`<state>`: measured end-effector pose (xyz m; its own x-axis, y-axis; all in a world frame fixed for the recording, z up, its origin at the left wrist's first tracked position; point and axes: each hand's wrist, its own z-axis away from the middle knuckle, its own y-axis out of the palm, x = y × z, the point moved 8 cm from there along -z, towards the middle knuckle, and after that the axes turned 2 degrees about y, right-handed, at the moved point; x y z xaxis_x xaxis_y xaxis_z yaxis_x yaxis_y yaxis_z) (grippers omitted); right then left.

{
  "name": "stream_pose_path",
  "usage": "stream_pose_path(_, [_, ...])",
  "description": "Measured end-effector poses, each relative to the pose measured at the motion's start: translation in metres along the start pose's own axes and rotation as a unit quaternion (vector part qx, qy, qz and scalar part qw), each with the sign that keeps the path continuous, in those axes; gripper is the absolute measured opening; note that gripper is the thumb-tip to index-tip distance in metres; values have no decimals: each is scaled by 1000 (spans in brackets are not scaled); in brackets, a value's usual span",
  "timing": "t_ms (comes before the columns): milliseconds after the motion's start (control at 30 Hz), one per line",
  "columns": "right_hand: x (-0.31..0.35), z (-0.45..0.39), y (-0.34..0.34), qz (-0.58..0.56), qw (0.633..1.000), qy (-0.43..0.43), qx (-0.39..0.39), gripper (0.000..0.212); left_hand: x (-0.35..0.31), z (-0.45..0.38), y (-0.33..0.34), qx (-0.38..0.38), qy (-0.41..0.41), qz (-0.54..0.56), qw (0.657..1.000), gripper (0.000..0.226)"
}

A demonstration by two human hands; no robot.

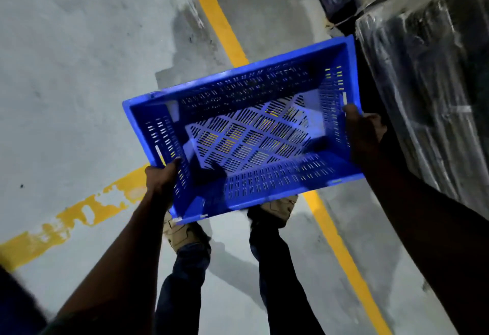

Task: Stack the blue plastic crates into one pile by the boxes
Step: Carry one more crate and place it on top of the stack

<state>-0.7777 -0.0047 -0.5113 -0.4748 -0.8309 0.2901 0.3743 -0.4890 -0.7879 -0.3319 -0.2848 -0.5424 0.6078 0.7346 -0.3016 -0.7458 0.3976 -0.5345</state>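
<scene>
Now, crate: a single blue crate [246, 133] is carried off the floor, open side up and empty, tilted so its right end rides higher in my head view.
Crate position: it hangs in front of the legs, above the shoes [275, 211], crossing over a yellow line [219, 22] painted on the floor [79, 69].
Left hand: my left hand [162, 178] grips the near-left short end, fingers curled over the rim by the slotted wall.
Right hand: my right hand [363, 130] grips the opposite short end, thumb over the rim, the rest of the fingers hidden behind the wall.
Why the hold: I judge that a hand at each short end spreads the load and keeps the long sides free, which should make it easy to drop this crate squarely onto another.
Why upright: keeping the opening up is, I judge, what lets the crates sit one on another in a pile.
Pile: no other crate and no pile shows in this view, so I cannot tell how far along the stacking is.
Surroundings: dark wrapped goods [428, 83] stand just right of the crate, bound in shiny film; whether these are the boxes named in the task I cannot say.
Floor: grey concrete, with a second, worn yellow line [79, 215] running off to the left.
Risk: the tilt and the blurred picture suggest movement; a corner could clip the wrapped goods.
</scene>
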Motion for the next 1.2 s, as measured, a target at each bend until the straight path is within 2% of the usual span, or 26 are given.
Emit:
stream_pose_path(67, [6, 11, 2, 19, 999, -28, 6, 100, 4, 14, -16, -29, -7, 30, 999, 63])
stream_pose_path(167, [20, 43, 1, 26, 996, -80, 21, 88, 13, 32, -47, -51, -19, 62, 997, 46])
stream_pose_path(300, [31, 92, -6, 54, 988, -132, 54, 62, 31, 54, -100, -81, -53, 97, 991, 73])
stream_pose_path(400, [37, 130, -17, 66, 987, -133, 66, 63, 37, 77, -139, -84, -68, 112, 988, 55])
stream_pose_path(467, [39, 153, -27, 55, 987, -133, 75, 73, 40, 95, -163, -81, -73, 146, 983, 46])
stream_pose_path(633, [60, 221, -67, 21, 982, -144, 117, 81, 26, 131, -241, -53, -41, 227, 972, 45])
stream_pose_path(700, [86, 264, -89, 36, 977, -169, 123, 70, 16, 150, -275, -40, -22, 240, 970, 47])
stream_pose_path(800, [123, 328, -122, 26, 975, -187, 115, 70, 2, 180, -332, -55, 8, 264, 963, 30])
stream_pose_path(867, [144, 370, -142, 22, 965, -225, 134, 52, -6, 205, -370, -59, 37, 278, 958, 23])
stream_pose_path(933, [162, 418, -168, 4, 964, -231, 131, 32, -8, 232, -408, -66, 57, 296, 951, 33])
stream_pose_path(1033, [177, 480, -196, -10, 955, -260, 140, 24, 28, 248, -459, -97, 64, 317, 941, 60])
stream_pose_path(1067, [182, 495, -204, -24, 953, -270, 135, 28, 47, 251, -469, -99, 62, 337, 934, 60])
stream_pose_path(1133, [193, 506, -216, -28, 947, -292, 129, 50, 58, 282, -492, -113, 75, 369, 920, 51])
stream_pose_path(1200, [205, 529, -216, -15, 930, -334, 153, 62, 60, 330, -519, -132, 86, 394, 906, 42])
